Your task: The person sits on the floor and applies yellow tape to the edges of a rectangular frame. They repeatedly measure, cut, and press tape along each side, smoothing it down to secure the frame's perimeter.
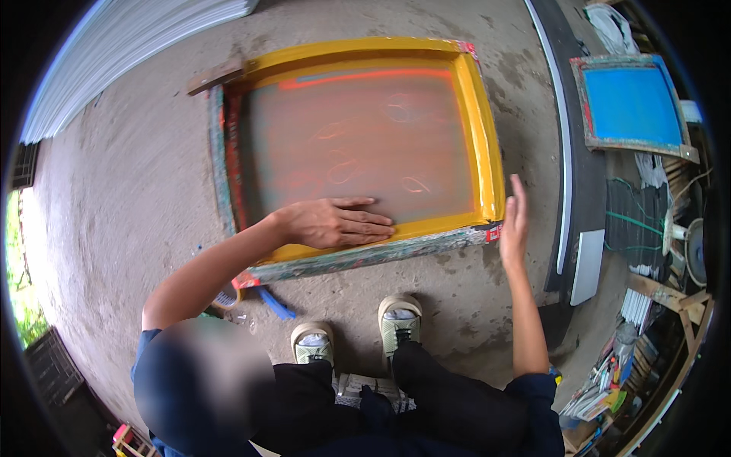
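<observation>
Yellow frame [482,145], left hand [333,224] flat on it, open right hand [514,228] alongside

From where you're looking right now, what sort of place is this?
Probably a screen-printing workshop: there's a yellow-edged screen frame, a blue screen, and a cluttered wooden rack on the right.

I read no text from here. The red-and-white patch [494,234] on the near-right corner of the screen-printing frame [481,137] is too small to decipher.

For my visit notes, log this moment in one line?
left hand: along near edge of yellow-lined frame; right hand: by its near right corner, contact unclear; blue panel: farther right
</observation>
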{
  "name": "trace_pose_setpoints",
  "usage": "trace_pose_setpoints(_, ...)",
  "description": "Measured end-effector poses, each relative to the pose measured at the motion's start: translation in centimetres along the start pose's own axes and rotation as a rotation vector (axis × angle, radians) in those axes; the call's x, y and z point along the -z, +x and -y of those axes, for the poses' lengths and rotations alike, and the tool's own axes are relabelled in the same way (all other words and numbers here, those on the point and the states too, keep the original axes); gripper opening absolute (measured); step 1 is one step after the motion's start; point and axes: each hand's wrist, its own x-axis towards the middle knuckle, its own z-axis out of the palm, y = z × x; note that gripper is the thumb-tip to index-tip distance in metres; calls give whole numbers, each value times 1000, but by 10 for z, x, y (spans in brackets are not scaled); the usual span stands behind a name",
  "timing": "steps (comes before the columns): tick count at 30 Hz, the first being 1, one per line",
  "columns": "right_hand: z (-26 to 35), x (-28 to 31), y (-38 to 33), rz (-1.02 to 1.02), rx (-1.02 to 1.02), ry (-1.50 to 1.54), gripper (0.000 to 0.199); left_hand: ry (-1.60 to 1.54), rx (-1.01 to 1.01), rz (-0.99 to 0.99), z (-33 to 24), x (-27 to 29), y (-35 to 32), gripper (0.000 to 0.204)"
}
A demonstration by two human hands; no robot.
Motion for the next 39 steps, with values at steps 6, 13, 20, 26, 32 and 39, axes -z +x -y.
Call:
trace_pose_setpoints(6,-7,-13,-9,95,-139,69,48,-52,6,-69,23,-27,108,51)
trace_pose_setpoints(13,-6,-12,-7,86,-58,58,43,-335,194,-286,16,-39,164,33)
trace_pose_setpoints(20,-9,-16,-5,53,-4,45,41,-492,377,-361,-3,-42,168,38)
trace_pose_setpoints(26,-10,-15,-7,22,-8,4,41,-122,213,-338,23,-18,155,41)
trace_pose_setpoints(32,-10,-17,-6,22,-2,37,42,148,241,-279,29,-36,150,50)
trace_pose_setpoints(39,-14,-16,-8,-5,36,51,41,214,247,-175,26,-39,145,47)
